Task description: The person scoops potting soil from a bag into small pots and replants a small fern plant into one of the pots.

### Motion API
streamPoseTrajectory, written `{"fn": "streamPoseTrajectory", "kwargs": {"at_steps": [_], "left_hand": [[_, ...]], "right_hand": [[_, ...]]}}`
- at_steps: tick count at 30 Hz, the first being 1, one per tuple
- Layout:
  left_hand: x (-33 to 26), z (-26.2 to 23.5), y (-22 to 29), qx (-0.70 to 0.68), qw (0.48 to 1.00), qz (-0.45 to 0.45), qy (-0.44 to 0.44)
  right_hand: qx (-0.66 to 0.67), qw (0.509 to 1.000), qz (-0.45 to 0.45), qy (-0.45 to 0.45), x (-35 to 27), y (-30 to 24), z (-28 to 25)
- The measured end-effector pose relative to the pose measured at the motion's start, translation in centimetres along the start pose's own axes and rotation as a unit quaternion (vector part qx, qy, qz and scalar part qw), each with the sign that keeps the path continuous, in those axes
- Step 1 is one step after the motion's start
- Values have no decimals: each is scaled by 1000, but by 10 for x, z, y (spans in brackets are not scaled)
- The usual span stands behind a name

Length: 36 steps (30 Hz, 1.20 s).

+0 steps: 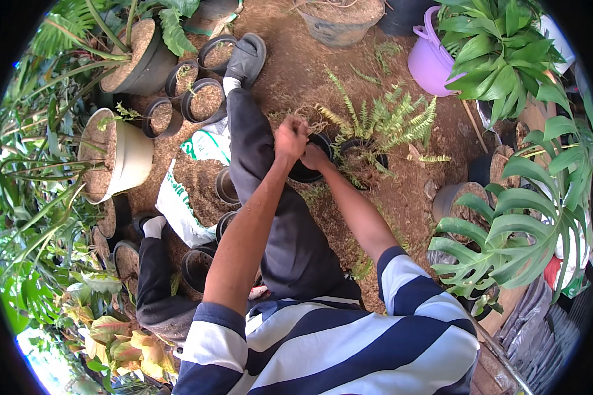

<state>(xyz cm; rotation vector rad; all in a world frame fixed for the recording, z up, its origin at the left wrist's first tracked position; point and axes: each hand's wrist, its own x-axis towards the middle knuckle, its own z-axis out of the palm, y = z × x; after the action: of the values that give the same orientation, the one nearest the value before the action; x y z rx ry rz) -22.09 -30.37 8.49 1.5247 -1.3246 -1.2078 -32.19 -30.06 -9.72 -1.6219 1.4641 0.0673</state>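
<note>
Over the bare soil in front of me, my left hand (291, 136) is closed, fingers pinched together. Thin pale strands, like dry stems or roots (317, 118), show at its fingertips. My right hand (315, 157) is at the rim of a black plastic pot (304, 175), just below and right of the left hand. Its fingers are hidden in or behind the pot, so its grip does not show. Right beside this pot, a green and yellowish fern (395, 118) spreads from another dark pot (363, 158).
Several small soil-filled pots (206, 100) stand left of my outstretched leg (257, 145). A white and green sack (181, 207) lies near them, by a large cream pot (130, 158). A purple bucket (431, 62) is at the far right. Monstera leaves (527, 230) overhang the right side.
</note>
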Motion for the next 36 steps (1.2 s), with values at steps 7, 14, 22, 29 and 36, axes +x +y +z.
{"fn": "streamPoseTrajectory", "kwargs": {"at_steps": [7, 14, 22, 29, 36], "left_hand": [[3, 2, -11, -20, 998, 38, 37], [0, -1, 0, -21, 999, 14, 38], [-4, -1, 12, -20, 999, -2, 31], [-3, -1, 6, -1, 999, -5, 39], [-1, 0, 3, 41, 998, 1, 53]], "right_hand": [[360, 910, -147, 141, -74, -13, -44], [621, 766, -122, 110, -144, -31, -95], [669, 719, -118, 149, -162, -23, -111], [647, 718, -171, 190, -174, -35, -124], [494, 832, -164, 193, -176, -44, -136]]}}
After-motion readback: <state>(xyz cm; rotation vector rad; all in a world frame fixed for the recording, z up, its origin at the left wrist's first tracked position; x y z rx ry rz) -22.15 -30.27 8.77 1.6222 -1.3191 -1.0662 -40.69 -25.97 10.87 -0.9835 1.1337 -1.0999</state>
